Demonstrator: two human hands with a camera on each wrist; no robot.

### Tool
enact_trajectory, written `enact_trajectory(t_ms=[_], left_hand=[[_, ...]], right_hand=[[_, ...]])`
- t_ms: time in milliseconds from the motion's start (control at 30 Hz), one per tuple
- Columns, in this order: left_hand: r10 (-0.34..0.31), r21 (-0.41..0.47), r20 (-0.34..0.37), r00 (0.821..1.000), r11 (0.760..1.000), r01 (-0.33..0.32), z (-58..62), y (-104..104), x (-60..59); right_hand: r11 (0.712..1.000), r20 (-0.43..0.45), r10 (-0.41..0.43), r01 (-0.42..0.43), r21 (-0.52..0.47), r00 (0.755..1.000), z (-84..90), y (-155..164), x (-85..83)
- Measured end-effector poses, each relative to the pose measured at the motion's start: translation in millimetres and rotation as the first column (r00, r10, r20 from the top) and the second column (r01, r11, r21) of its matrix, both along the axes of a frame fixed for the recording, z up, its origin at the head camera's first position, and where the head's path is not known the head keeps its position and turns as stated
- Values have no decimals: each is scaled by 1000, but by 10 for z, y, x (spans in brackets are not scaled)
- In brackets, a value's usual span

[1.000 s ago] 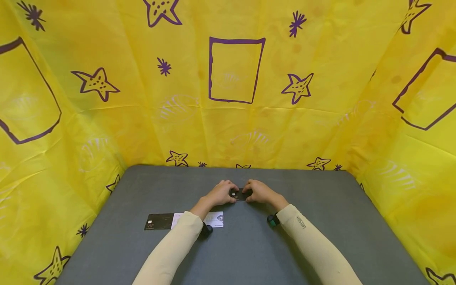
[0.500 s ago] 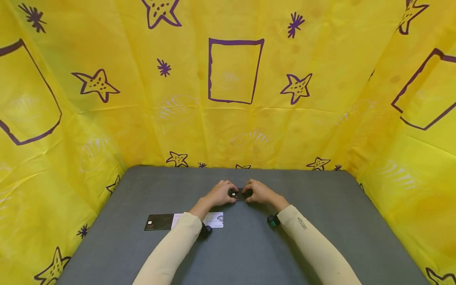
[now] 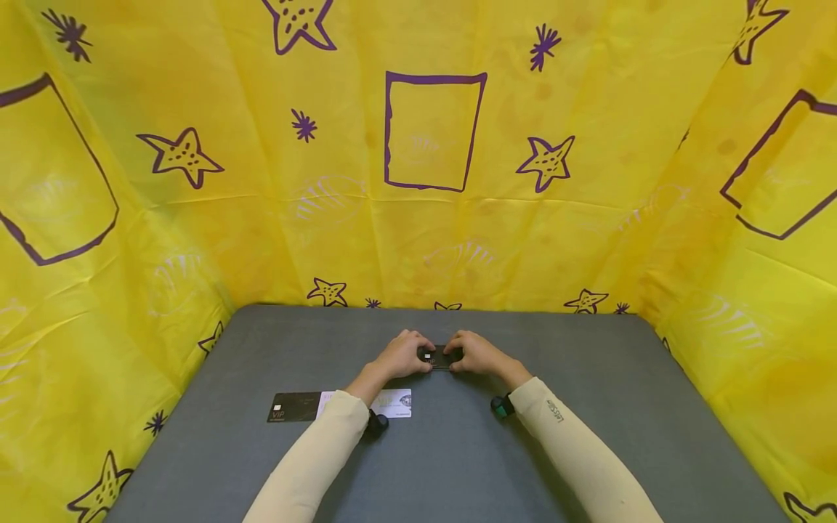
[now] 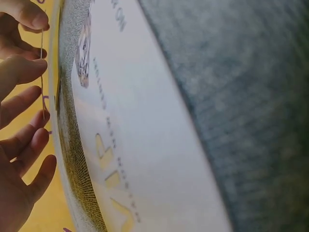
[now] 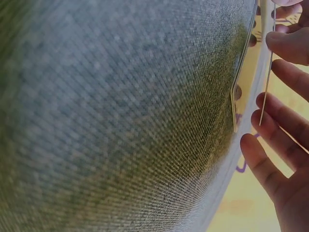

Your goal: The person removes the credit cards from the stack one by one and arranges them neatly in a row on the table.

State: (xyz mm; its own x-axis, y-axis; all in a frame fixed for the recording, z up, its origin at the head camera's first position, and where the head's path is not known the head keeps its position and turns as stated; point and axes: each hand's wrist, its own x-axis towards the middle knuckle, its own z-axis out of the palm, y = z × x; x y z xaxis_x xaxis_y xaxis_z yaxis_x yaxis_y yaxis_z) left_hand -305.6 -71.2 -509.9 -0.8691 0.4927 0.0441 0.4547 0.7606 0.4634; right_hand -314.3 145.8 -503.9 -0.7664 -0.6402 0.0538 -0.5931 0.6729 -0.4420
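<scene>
In the head view, both hands meet at the middle of the grey table over a small black card. My left hand pinches its left end and my right hand pinches its right end, with fingers curled over it. The left wrist view shows the card edge-on as a thin line between the thumb and fingers. In the right wrist view the same thin edge runs between my right fingers. Most of the card's face is hidden by the hands.
A black VIP card and a white card lie side by side at the left, partly under my left forearm. The white card fills the left wrist view. Yellow sheeting with purple stars walls the table's back and sides.
</scene>
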Motion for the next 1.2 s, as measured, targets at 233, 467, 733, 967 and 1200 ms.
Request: enact_trajectory(t_ms=[233, 467, 733, 967, 1200], left_hand=[[13, -16, -6, 1000, 1000, -13, 30, 1, 25], [39, -14, -30, 999, 999, -39, 65, -7, 52], [18, 0, -41, 999, 1000, -18, 128, 0, 103], [47, 13, -46, 998, 999, -47, 186, -15, 136], [42, 40, -26, 999, 998, -41, 206, -39, 187]], right_hand=[[1000, -9, -5, 5, -4, 1000, 20, -2, 31], [1000, -37, -1, 1, -16, 999, 38, -7, 49], [1000, -21, -18, 17, -21, 1000, 90, -7, 115], [1000, -49, -20, 19, -24, 999, 147, -20, 165], [1000, -62, -14, 13, -18, 998, 190, -37, 226]])
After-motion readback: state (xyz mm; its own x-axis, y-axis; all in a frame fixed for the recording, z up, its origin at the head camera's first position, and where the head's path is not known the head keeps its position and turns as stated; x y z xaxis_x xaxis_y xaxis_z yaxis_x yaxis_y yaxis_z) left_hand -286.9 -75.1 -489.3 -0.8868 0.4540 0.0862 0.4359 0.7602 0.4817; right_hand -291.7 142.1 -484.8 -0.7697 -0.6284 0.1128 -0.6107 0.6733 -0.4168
